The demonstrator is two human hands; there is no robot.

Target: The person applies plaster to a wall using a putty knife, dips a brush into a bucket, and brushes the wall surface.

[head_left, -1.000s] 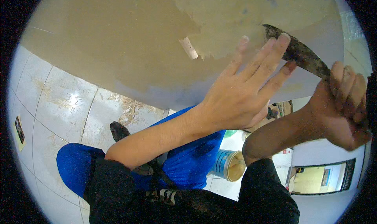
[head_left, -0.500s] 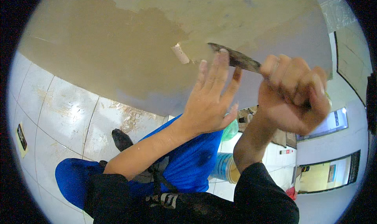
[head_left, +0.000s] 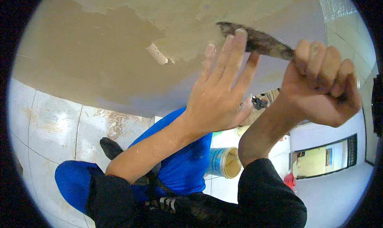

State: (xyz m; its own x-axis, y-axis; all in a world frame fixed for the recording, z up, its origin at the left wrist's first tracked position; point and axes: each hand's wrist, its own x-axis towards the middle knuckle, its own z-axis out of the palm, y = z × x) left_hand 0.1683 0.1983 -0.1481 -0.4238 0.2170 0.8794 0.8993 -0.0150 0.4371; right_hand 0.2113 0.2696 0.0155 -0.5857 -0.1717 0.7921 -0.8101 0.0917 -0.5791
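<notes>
My right hand (head_left: 325, 82) is closed round the handle end of a scraper (head_left: 268, 42), whose handle the fist hides. The dark, stained blade reaches left from the fist and lies against or very close to the wall (head_left: 119, 48). My left hand (head_left: 219, 86) is open with its fingers stretched out; its fingertips rest on the blade. Patchy tan and greenish coating covers the wall, with greyer areas lower down. Left of my fingers, a pale chipped patch (head_left: 158, 54) shows in the coating, with a curled flake at its lower end.
Scraped flakes (head_left: 116, 124) litter the white tiled floor (head_left: 52, 122) along the wall's foot. A blue-and-white bucket (head_left: 223, 163) stands below my right forearm. A doorway (head_left: 325, 158) opens at the right, with a red item (head_left: 290, 181) near it.
Both hands and the scraper have moved up and to the right in the picture. The view has shifted, so the chipped patch now sits further left. My grip is unchanged.
</notes>
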